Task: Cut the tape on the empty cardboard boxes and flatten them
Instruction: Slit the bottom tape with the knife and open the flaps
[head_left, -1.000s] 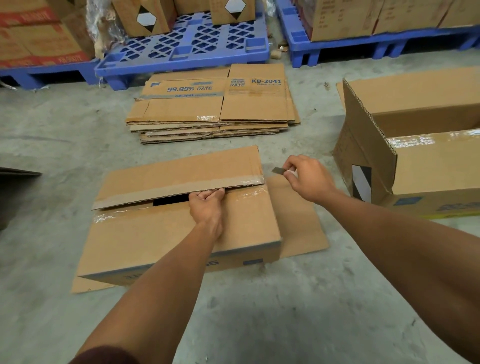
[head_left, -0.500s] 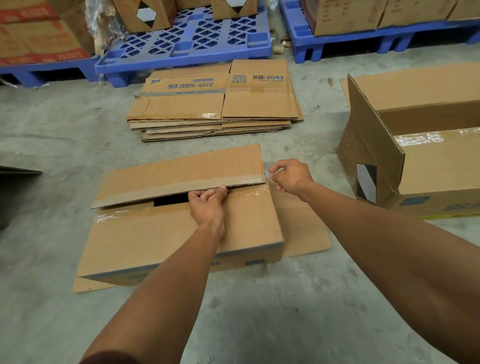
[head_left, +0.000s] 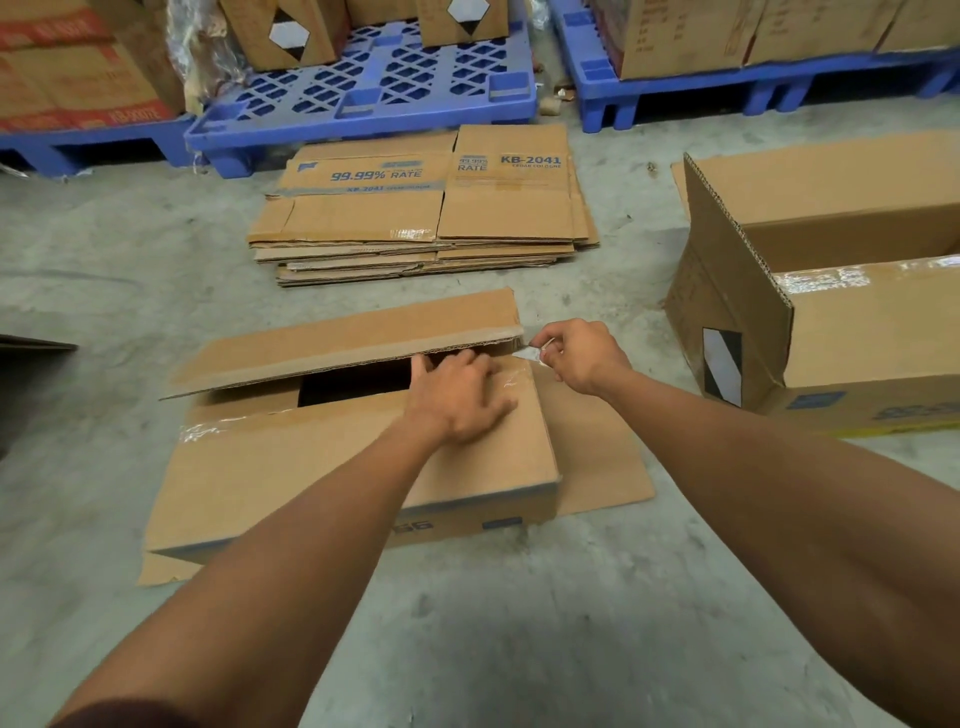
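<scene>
1. Judged step: slitting the last clear tape at the seam's right end. Draw the small grey blade (head_left: 529, 354) away from the bracing fingers, shallow.
2. Left hand (head_left: 460, 397) presses spread on the near flap; right hand (head_left: 582, 356) pinches the blade.
3. The brown cardboard box (head_left: 322, 462) lies mid-floor, far flap lifted, tape shreds glinting.

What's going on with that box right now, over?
Left hand flat on box. Right hand pinching blade at the tape seam. Far flap lifted. Nothing in the way.
</scene>
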